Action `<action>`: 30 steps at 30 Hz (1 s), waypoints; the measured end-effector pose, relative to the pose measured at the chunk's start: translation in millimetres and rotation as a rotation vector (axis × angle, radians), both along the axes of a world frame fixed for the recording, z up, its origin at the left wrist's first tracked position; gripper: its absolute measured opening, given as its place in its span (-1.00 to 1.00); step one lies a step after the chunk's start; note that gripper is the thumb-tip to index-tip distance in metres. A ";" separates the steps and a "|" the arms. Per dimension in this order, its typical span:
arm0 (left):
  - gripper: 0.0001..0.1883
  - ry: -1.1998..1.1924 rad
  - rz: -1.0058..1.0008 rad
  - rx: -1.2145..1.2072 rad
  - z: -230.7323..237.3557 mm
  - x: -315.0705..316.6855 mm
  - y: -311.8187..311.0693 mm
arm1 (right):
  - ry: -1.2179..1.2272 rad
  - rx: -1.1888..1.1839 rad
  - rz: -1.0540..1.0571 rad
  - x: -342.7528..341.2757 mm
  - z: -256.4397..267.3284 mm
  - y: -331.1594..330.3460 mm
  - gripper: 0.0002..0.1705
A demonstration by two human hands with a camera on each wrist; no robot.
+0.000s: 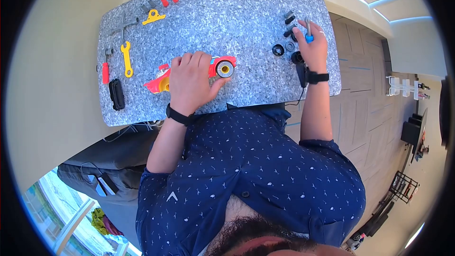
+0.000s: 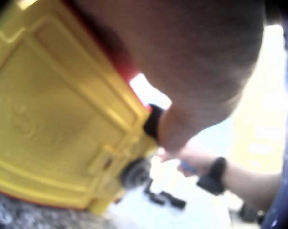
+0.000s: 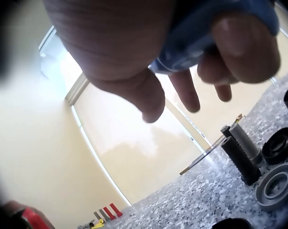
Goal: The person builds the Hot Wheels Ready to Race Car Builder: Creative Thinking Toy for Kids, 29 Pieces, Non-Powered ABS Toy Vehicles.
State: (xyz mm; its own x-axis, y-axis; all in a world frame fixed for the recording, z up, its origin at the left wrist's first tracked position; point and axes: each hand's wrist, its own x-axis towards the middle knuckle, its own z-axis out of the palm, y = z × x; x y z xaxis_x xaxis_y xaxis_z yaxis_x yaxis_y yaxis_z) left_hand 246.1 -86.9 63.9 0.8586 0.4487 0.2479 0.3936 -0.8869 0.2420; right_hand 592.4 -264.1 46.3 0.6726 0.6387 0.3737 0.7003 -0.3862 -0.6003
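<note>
My left hand (image 1: 192, 78) grips a red toy car (image 1: 154, 85) low over the front part of the table. Its fingers lie across the body, and the thumb is close below a wheel (image 1: 224, 69) with a yellow centre. In the left wrist view the car's yellow underside (image 2: 63, 105) faces the camera, tilted. Over at the right, my right hand (image 1: 314, 53) holds a screwdriver (image 1: 309, 39) by its blue handle (image 3: 187, 47), grey shaft pointing away from me. Below that hand lie black and grey screws (image 3: 240, 160), a black ring (image 1: 278, 50) and a grey ring (image 3: 276, 187).
On the speckled table (image 1: 246, 23), a yellow wrench (image 1: 126, 59), a red-handled tool (image 1: 105, 72) and a black case-like piece (image 1: 116, 94) lie at the left. Farther back are a grey cross-shaped tool (image 1: 123, 27), a yellow bracket (image 1: 153, 17) and red pegs (image 1: 164, 1).
</note>
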 end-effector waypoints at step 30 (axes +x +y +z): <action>-0.38 -0.054 -0.017 0.024 -2.8 -1.4 -1.1 | 1.030 0.000 0.704 -157.4 36.0 26.0 -0.66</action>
